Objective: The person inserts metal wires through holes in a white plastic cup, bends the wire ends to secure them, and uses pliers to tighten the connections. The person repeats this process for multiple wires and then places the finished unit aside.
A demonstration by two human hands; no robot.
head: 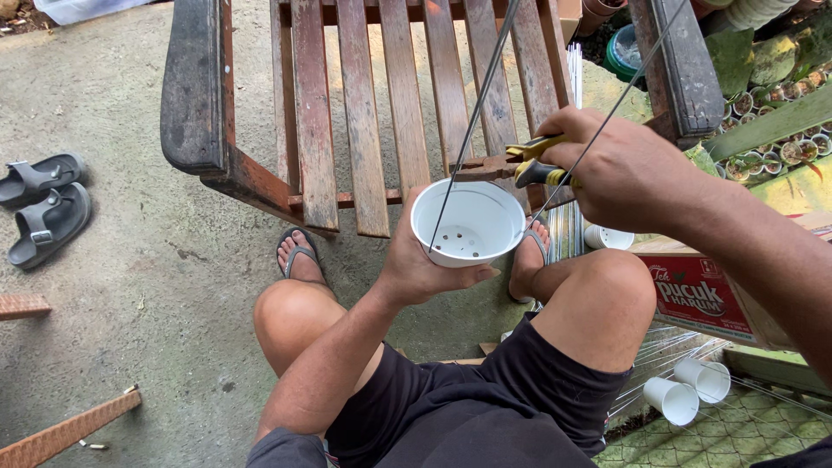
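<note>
Head view: pair of grey sandals [43,204] on the concrete far left, wooden slatted chair [364,104] ahead. Left hand [414,264] cups a white perforated pot [468,222] from below between the knees — fingers wrapped on its base, thumb on the side. Two thin wires [472,121] rise from the pot. Right hand [620,169] — fingers closed around yellow-handled pliers [529,160], jaws at the pot rim. Cardboard box [706,295] right, small white cups [689,390] below.
</note>
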